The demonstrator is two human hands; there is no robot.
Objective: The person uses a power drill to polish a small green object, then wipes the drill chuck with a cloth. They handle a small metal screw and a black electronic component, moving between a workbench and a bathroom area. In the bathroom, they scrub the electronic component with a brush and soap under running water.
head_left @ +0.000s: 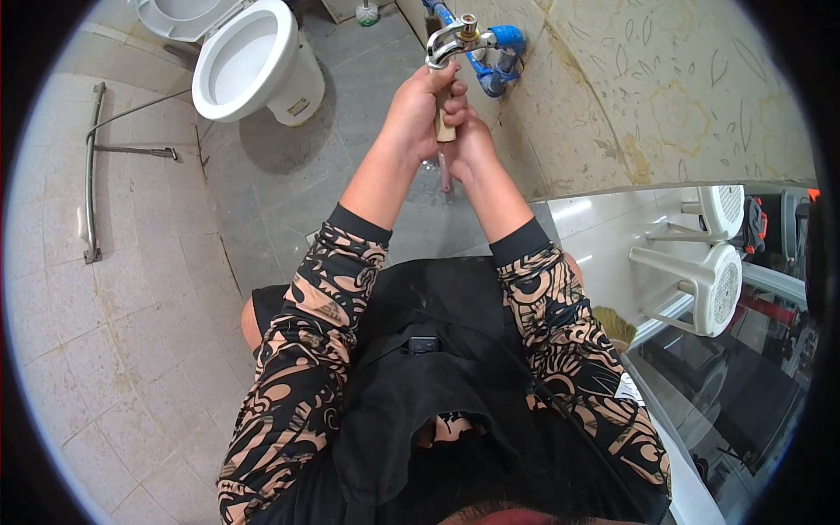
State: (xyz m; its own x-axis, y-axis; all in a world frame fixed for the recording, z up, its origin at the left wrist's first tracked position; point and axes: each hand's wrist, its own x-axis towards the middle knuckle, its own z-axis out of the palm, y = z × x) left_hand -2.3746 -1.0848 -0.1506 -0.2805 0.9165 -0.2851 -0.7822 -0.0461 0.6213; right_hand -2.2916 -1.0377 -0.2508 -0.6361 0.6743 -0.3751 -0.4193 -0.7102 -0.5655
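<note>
My left hand (413, 105) is closed around a tan, wooden-looking handle (446, 132) just under the spout of a chrome tap (448, 44). From the other side my right hand (473, 147) closes on the same handle, with curled fingers overlapping it. Both hands hide most of the handle, so I cannot make out what tool it belongs to. Below the hands a thin pinkish strip (446, 179) hangs down; whether it joins the handle is unclear. Near it, the grey floor (350, 184) looks wet.
Blue pipes (499, 66) feed the tap beside a stained tiled wall (665, 96). A white toilet (254, 66) with its lid raised stands at the far left. A metal grab bar (94, 175) is on the left wall. White plastic stools (709, 289) stand at the right beyond the wall's edge.
</note>
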